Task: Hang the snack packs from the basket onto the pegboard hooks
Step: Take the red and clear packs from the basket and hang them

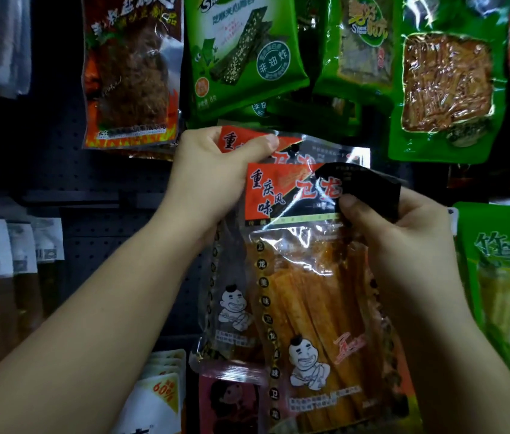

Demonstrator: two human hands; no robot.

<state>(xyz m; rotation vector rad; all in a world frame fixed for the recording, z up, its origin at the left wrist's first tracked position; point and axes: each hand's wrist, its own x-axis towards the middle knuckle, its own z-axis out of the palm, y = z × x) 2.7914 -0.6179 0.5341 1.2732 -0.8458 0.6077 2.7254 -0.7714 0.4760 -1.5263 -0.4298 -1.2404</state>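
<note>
Two clear packs of orange snack sticks are held up against the dark pegboard (115, 233), below a row of goods already hanging. The rear pack (325, 148) is pinched at its red header between the thumb and curled fingers of the left hand (206, 180), its punched hang hole showing just beside the thumb tip. The front pack (310, 277), overlapping the rear one, is gripped at the dark right corner of its header by the curled fingers of the right hand (404, 227). Above them hang a brown flame-printed pack (131, 67), a green seaweed pack (244, 51) and a green pack with a clear window (444, 79). The basket is not in view, and no bare hook can be made out behind the packs. The step in hand is judged to be the hanging itself, with the rear pack lifted to hook height. The next move would call for the hang hole to be lined up with a hook tip and pushed along it, the front pack being kept clear so that the hole is not covered.
</note>
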